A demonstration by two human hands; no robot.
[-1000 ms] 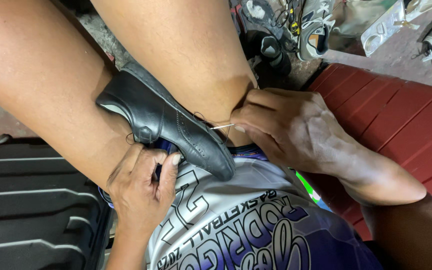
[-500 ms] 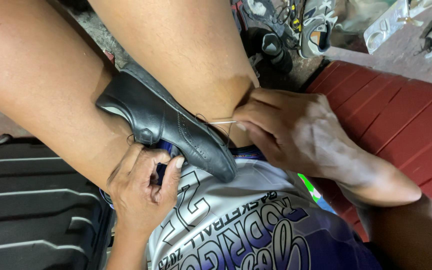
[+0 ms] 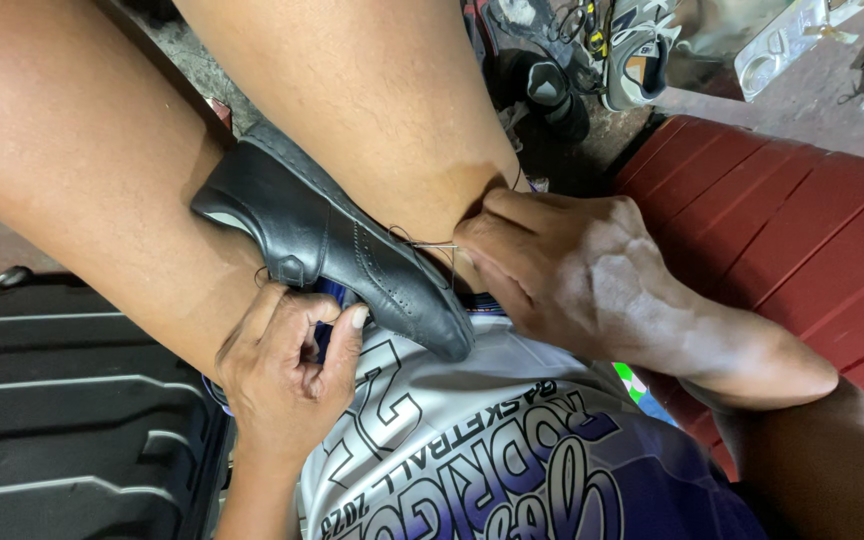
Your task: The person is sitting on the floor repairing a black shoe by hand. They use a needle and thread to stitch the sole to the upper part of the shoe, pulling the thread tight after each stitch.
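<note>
From my feed, the left hand (image 3: 287, 375) sits curled just under the black leather shoe (image 3: 337, 245), fingers folded in toward the palm and the thumb raised against the shoe's underside; something dark shows between the fingers, but I cannot tell what it grips, if anything. The right hand (image 3: 572, 275) is closed into a pinch at the shoe's heel end, fingertips pressed together on a thin metal needle (image 3: 439, 245) that pokes out sideways where the upper meets the sole, with a fine thread (image 3: 399, 234) looping just beside it. The shoe itself lies wedged between the two bare knees, toe pointing toward the upper left, heel down toward the lap, its perforated trim facing me. Below both hands I see a white and purple sports jersey (image 3: 492, 470) covering the lap. To the left of the legs lies a black ribbed hard-shell suitcase (image 3: 62, 410), touching the left leg. To the right, under the right forearm, runs a red ribbed seat (image 3: 802, 220). Further off, at the top of the view, other footwear lies scattered on the ground, among it a white and grey sneaker (image 3: 642, 60) and a dark shoe (image 3: 557, 95) near it
</note>
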